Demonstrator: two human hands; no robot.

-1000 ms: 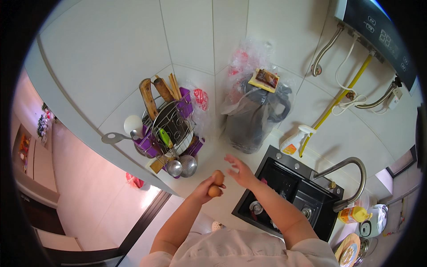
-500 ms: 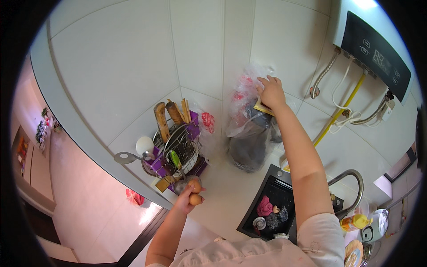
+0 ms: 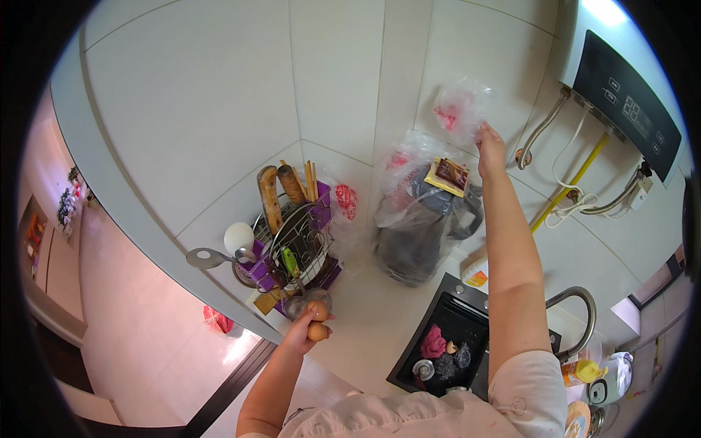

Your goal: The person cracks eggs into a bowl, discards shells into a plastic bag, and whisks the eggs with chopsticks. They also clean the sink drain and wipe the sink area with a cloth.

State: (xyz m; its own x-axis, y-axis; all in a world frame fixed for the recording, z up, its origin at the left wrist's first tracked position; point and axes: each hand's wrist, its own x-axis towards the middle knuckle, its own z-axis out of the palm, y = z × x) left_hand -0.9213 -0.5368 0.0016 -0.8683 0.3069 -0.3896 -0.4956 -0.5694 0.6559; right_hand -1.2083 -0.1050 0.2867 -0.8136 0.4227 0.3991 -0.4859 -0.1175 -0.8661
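Two eggs in one hand, a thin plastic bag held up in the other

The left hand (image 3: 299, 337) is curled round two brown eggs (image 3: 318, 310), one above the other, over the near left edge of the counter (image 3: 361, 343). Just beyond it stands the dish rack (image 3: 305, 252), whose hanging ladles lie partly behind the eggs in this view. The right hand (image 3: 492, 150) is closed in a narrow pinch on the edge of a clear bag (image 3: 460, 109) with red print, raised in front of the wall tiles above the counter's back edge.

As far as things show, the bag is off the pile and held up, and both eggs are in hand; that much looks done. The bag hangs crumpled, with nothing visible in it, and whether its mouth is open I cannot tell. The eggs are well apart from it, neither bagged nor set down, so what remains seems to lie with them.

Near the counter's back corner, a dark jug (image 3: 409, 252) stands wrapped in plastic, with more crumpled bags (image 3: 404, 164) by its top and a small packet (image 3: 447, 177) resting there. To the right, the black sink (image 3: 461, 293) holds a pink cloth (image 3: 434, 341) and scouring pads (image 3: 446, 366), partly hidden by the right arm
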